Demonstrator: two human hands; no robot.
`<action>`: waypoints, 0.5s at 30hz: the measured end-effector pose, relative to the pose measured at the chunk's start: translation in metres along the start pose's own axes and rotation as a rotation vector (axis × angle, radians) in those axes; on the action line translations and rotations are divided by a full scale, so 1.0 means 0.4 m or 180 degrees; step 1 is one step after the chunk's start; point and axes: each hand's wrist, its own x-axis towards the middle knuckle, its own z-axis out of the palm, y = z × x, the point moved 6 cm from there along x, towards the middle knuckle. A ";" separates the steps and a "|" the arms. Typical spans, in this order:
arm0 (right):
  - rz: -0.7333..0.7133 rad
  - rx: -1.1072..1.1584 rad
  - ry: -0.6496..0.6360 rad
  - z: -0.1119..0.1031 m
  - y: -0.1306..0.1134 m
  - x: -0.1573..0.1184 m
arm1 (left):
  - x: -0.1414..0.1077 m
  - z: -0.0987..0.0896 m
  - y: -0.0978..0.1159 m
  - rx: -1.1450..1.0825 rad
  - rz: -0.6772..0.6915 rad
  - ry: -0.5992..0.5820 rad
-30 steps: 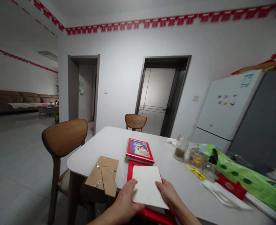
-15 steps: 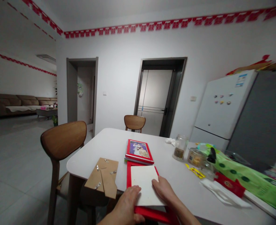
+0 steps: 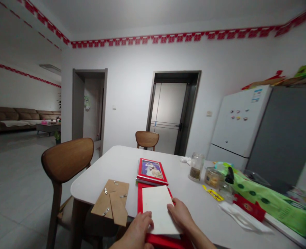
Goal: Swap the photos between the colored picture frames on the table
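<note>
A red picture frame (image 3: 140, 200) lies at the near edge of the table with a plain white card (image 3: 156, 207) over it. My left hand (image 3: 140, 226) grips the card's lower left edge, fingertips on top, with the thumb low by the frame. On the opposite side my right hand (image 3: 180, 214) has its thumb on the card and its fingers curled round the right edge, partly hidden. Just beyond lies another red frame with a photo (image 3: 152, 170), face up. Left of them is a brown backing board (image 3: 110, 202) with metal clips and a stand leg.
On the white table (image 3: 184, 188), to the right, are a glass jar (image 3: 196, 167), a small food jar (image 3: 212, 178), a yellow packet (image 3: 213, 193), white tissues (image 3: 242, 216) and a green bag (image 3: 269, 200). Wooden chairs (image 3: 70, 159) stand at the left and far side.
The camera view has tilted up and turned slightly right, so the scene sits lower and further left. Both hands keep their places at the sides of the white card.
</note>
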 end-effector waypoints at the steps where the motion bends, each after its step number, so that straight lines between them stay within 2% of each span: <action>1: -0.0091 0.0189 -0.0061 0.005 -0.002 0.005 | 0.001 0.001 -0.004 0.0026 0.0007 0.0013; 4: -0.0156 0.0851 -0.0289 0.024 0.002 0.009 | -0.001 0.003 -0.014 0.0029 0.0017 0.0022; 8: 0.0253 0.1878 -0.0442 0.042 0.026 -0.011 | -0.011 -0.008 -0.013 -0.0093 0.0148 0.0182; 10: 0.0439 0.2052 -0.0444 0.044 0.031 -0.022 | -0.015 -0.014 -0.007 -0.0117 0.0200 0.0222; 12: 0.0436 0.1735 -0.0402 0.039 0.026 -0.027 | -0.017 -0.017 0.000 -0.0114 0.0231 0.0215; 15: 0.0143 0.0560 -0.0217 0.023 0.003 -0.025 | -0.015 -0.020 0.009 -0.0094 0.0213 0.0182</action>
